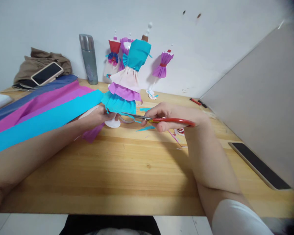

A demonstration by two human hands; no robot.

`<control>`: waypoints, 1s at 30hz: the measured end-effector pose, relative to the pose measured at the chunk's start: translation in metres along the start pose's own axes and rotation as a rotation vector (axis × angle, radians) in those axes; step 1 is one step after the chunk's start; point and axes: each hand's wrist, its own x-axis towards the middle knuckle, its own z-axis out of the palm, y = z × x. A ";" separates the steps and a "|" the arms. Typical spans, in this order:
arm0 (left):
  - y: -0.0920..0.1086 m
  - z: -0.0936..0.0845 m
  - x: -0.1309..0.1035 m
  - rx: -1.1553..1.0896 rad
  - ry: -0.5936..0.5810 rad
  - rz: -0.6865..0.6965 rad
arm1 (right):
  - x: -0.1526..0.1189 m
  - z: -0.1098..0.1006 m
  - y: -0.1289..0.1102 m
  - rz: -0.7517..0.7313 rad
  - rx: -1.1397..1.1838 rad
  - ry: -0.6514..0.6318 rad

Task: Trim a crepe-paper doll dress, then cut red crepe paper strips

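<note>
A small dress form [138,54] stands tilted on the table, wearing a turquoise bodice and a skirt of white, purple and turquoise ruffles. My left hand [103,114] is closed around its stand just under the bottom ruffle, partly hidden by the skirt, with the white round base [112,123] below. In my right hand [163,114] are red-handled scissors [173,120], their blades pointing left at the turquoise hem. A thin turquoise strip hangs by the blades. Turquoise scraps [146,129] lie beneath, and a roll of tape [126,120] sits behind the base.
Long turquoise [46,117], purple and blue sheets stretch across the left side. At the back stand a flask [89,60] and several smaller dressed forms, one in purple [163,65]. A phone [47,73] rests on brown cloth [39,58]; another phone [259,165] lies at right.
</note>
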 end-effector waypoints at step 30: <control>0.007 0.000 0.002 0.069 0.004 -0.010 | 0.000 -0.001 -0.004 0.054 0.047 0.016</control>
